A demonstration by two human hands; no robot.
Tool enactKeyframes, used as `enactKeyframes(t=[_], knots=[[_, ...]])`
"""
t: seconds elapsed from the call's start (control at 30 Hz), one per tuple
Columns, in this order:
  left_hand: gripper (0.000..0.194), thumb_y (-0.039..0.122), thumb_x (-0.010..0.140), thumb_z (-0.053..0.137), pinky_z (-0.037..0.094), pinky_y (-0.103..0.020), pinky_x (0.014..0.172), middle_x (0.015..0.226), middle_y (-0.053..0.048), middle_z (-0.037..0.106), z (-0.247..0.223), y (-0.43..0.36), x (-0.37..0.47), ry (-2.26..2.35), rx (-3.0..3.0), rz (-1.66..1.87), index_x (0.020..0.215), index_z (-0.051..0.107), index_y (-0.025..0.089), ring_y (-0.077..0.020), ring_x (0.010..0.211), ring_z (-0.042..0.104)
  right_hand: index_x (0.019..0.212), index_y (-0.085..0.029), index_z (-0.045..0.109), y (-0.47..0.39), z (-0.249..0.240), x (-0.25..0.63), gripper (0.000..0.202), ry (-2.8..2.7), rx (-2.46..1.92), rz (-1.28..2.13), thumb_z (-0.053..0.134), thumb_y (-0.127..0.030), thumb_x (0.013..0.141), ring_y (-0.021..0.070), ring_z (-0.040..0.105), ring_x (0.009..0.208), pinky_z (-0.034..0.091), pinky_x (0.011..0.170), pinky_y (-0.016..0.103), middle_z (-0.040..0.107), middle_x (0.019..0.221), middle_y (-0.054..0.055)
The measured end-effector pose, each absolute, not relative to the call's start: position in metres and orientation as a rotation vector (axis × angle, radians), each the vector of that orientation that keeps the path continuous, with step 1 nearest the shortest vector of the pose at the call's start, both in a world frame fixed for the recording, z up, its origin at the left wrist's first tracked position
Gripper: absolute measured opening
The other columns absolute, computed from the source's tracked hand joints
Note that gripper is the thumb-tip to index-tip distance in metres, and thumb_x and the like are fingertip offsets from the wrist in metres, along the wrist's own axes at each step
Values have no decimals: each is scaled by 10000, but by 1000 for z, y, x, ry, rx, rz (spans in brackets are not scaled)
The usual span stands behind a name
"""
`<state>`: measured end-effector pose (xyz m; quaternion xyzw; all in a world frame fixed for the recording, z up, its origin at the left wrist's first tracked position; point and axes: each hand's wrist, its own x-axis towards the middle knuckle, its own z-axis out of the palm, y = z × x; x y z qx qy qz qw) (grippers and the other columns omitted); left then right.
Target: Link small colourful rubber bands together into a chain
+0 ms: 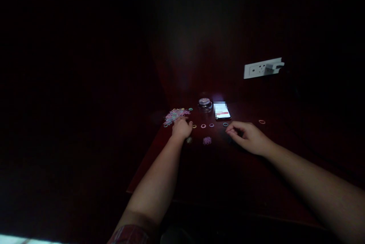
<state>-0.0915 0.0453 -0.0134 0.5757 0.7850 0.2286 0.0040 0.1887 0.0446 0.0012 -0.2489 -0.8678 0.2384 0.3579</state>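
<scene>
A heap of small coloured rubber rings lies on a dark red table. My left hand rests at the heap's near right edge, fingers curled onto it. Single rings lie in a row to the right: one, another, a third, and one by my right hand. My right hand's fingertips are pinched together just beside that ring; it is too dark to tell if they hold anything. A small purple bundle of rings lies between the hands.
A lit phone lies behind the row of rings, with a small round glass jar to its left. One ring lies apart at the right. A white wall socket with a plug is on the dark wall. The surroundings are nearly black.
</scene>
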Motion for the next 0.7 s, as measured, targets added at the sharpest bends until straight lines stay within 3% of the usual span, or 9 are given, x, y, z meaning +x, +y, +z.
enactKeyframes(t=[0.1,0.2,0.37,0.7], knots=[[630,522,829,483,342,-452,1064,1457,-198,390,-20,53,-105,2652,1497,552,1309,496,115,-350,1342,367,775,-179,580,45,1,189,140,-2235,-645,608,520,-285,846,130,464,590,387,555,250,518,649,-1],[699,580,797,484,312,-509,1074,1497,-196,322,-25,58,-112,2669,1427,497,1322,485,119,-391,1359,317,781,-177,583,44,1,189,145,-2244,-648,597,515,-284,850,128,466,589,386,555,249,517,648,-1],[763,630,783,451,290,-548,1069,1478,-193,349,-29,60,-114,2701,1406,480,1353,451,122,-407,1350,301,784,-177,582,44,2,189,142,-2240,-639,590,515,-281,853,129,477,596,394,562,250,531,657,2],[646,558,792,495,358,-526,1030,1405,-214,432,-29,61,-117,2707,1450,529,1269,526,123,-384,1304,382,793,-175,594,46,0,189,127,-2221,-630,599,526,-271,843,135,484,610,400,570,258,549,671,14]])
